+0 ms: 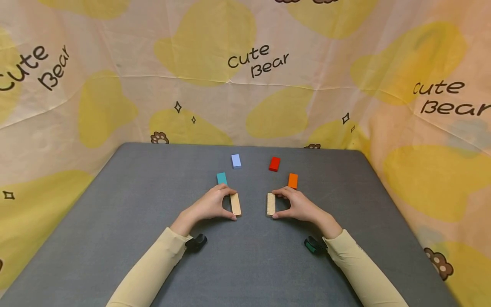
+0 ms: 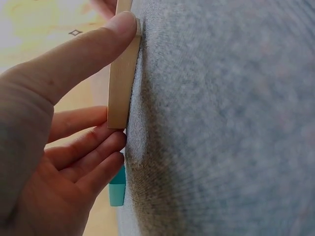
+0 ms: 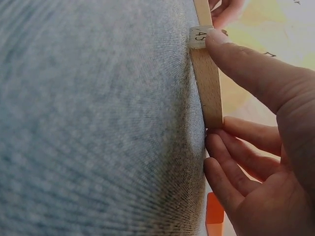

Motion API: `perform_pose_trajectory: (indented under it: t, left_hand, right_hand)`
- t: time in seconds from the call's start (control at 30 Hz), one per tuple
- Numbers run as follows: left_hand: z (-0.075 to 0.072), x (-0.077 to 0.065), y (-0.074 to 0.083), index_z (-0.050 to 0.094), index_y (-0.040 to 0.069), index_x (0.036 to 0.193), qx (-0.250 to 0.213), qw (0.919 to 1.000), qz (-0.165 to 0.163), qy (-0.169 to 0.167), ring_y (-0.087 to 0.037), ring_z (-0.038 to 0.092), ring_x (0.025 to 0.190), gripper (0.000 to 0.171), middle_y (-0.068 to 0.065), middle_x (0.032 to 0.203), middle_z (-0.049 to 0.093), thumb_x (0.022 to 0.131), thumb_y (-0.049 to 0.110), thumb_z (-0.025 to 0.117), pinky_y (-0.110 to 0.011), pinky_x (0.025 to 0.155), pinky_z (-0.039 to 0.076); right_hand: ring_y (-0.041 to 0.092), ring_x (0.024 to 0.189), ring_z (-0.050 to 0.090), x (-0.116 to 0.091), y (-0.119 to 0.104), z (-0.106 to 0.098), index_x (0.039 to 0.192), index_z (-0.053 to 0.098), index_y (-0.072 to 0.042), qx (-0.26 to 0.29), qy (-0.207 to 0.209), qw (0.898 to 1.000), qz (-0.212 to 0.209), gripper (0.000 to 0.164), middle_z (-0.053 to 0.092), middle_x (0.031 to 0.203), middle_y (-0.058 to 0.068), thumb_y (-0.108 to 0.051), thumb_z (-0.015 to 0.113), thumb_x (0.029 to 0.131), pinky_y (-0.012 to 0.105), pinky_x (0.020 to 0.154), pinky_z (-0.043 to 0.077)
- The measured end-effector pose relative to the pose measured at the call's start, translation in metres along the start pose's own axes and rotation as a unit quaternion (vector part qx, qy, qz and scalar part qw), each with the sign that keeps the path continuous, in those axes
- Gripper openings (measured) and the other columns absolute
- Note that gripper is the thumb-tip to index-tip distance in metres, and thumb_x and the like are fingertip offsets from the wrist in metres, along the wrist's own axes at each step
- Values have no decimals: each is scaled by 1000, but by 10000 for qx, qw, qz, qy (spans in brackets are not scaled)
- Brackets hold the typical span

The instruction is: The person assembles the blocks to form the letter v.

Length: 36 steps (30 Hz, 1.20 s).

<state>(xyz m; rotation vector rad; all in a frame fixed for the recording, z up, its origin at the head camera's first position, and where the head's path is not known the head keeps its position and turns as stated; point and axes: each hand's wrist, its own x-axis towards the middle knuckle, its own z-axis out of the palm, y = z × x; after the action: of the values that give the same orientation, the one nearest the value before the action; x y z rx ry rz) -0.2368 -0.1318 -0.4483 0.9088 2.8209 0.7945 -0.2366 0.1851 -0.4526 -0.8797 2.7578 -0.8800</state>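
Note:
Near the middle of the grey table, my left hand (image 1: 212,204) pinches a plain wooden block (image 1: 235,204) between thumb and fingers. Opposite it, my right hand (image 1: 300,205) holds a second plain wooden block (image 1: 271,204) by its two ends. A gap separates the two blocks, which lie low at the cloth surface. In the right wrist view the near end of the right wooden block (image 3: 199,37) bears a printed "45". A teal block (image 1: 221,178) sits just beyond my left fingers, and an orange block (image 1: 293,181) beyond my right fingers.
Farther back on the table (image 1: 115,221) lie a light blue block (image 1: 236,161) on the left and a red block (image 1: 274,164) on the right. A patterned curtain (image 1: 215,47) hangs behind and beside the table. Dark wrist devices show at both cuffs.

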Motion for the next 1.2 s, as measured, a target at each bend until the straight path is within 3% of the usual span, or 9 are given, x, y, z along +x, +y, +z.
perform_pose_trajectory:
  t: [0.47, 1.2]
  left_hand:
    - [-1, -6, 2, 61, 6, 120, -2, 9994, -157, 299, -18, 56, 99, 77, -4, 109, 56, 59, 44, 88, -36, 89, 46]
    - [-4, -17, 3, 60, 8, 120, -72, 9984, -350, 437, -16, 54, 94, 77, -3, 105, 54, 59, 45, 88, -34, 83, 46]
  right_hand:
    - [21, 108, 55, 0, -4, 0, 131, 55, -10, 27, -13, 10000, -26, 73, 57, 119, 7, -45, 79, 72, 42, 94, 44]
    - [20, 108, 55, 1, 0, 0, 131, 55, -11, 9, -3, 10000, -31, 72, 57, 120, 6, -45, 79, 73, 41, 95, 44]
